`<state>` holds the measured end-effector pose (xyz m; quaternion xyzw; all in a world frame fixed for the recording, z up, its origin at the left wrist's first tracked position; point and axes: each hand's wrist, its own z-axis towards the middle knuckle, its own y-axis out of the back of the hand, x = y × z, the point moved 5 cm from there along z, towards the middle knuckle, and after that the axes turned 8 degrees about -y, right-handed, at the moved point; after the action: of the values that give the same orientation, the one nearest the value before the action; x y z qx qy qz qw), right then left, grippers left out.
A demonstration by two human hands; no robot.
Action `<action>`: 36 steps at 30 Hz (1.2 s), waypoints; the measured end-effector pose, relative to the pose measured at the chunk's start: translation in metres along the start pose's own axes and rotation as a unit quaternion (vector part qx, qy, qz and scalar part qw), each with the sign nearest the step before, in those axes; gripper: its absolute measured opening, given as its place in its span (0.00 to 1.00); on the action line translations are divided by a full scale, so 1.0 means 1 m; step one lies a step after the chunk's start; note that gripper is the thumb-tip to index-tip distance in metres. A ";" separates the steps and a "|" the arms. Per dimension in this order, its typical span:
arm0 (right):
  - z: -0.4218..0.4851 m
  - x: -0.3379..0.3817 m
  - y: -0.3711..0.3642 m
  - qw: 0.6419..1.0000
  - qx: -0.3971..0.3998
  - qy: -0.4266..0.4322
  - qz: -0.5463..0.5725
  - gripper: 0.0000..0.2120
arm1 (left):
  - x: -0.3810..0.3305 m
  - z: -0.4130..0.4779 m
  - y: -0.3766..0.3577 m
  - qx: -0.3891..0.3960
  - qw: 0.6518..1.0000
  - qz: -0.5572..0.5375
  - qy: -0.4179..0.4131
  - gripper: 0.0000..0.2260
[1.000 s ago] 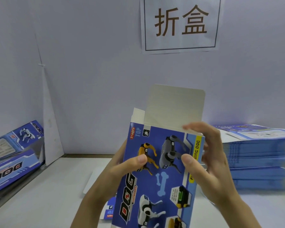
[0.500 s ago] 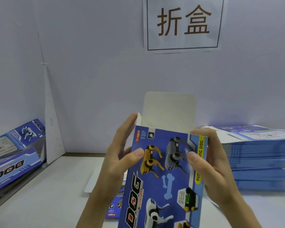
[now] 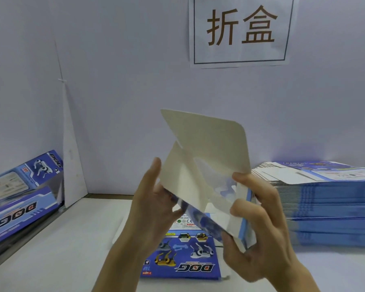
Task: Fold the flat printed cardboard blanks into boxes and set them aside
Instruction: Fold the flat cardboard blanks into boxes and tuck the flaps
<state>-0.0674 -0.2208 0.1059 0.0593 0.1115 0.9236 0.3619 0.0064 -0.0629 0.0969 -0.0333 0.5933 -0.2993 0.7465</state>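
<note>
The fingers (image 3: 251,186) of the right hand (image 3: 259,234) curl round the right wall of the half-opened box (image 3: 202,165); the left hand (image 3: 152,207) pinches its left edge, one finger straight along a side flap; the box hangs tilted above the middle of the worktop (image 3: 51,249); too hard a squeeze could crease a wall, and a loose flap could tuck crooked; counted: one box in hand, one flat blank (image 3: 183,256) near the front edge, one stack of blanks (image 3: 329,207) at the right edge, two folded boxes (image 3: 19,197) at the left edge.

The left hand (image 3: 154,207) and right hand (image 3: 259,234) held a half-opened box (image 3: 202,165) tilted above the table (image 3: 61,249), its pale flap raised; the left fingers seemingly curled behind it. A flat blank (image 3: 183,260) lay beneath, a stack of blanks (image 3: 329,207) to the right, folded boxes (image 3: 19,197) to the left
</note>
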 end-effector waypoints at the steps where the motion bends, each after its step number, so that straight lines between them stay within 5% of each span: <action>1: -0.001 0.002 -0.001 1.000 -0.008 0.007 0.002 0.09 | 0.001 0.000 0.000 -0.001 1.000 -0.014 0.009 0.38; 6: -0.003 -0.001 0.003 0.999 -0.031 0.004 0.011 0.09 | 0.000 0.001 0.002 -0.017 1.000 -0.012 0.021 0.21; 12: -0.001 0.001 0.005 0.999 -0.045 0.011 0.009 0.08 | -0.005 -0.006 0.000 0.015 0.994 0.107 0.015 0.16; 14: -0.002 0.005 0.001 0.999 -0.032 0.023 0.010 0.07 | -0.006 -0.005 0.003 -0.014 0.973 0.229 -0.007 0.08; 18: -0.004 0.008 -0.008 0.999 -0.023 0.042 0.000 0.10 | -0.014 -0.003 0.008 -0.106 0.924 0.361 -0.070 0.12; 30: -0.005 0.007 -0.013 0.996 0.001 0.061 -0.063 0.20 | -0.029 -0.008 0.005 -0.146 0.876 0.415 -0.195 0.16; 34: 0.001 -0.002 -0.006 0.998 -0.042 -0.017 -0.040 0.17 | -0.034 -0.010 -0.003 -0.096 0.935 0.249 -0.232 0.07; 36: 0.004 -0.007 -0.002 0.993 -0.091 -0.073 -0.018 0.17 | -0.030 -0.010 -0.008 -0.011 0.956 0.195 -0.221 0.23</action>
<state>-0.0598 -0.2237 0.1092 0.0912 0.0011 0.9164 0.3897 -0.0096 -0.0521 0.1231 0.0098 0.4120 -0.1263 0.9023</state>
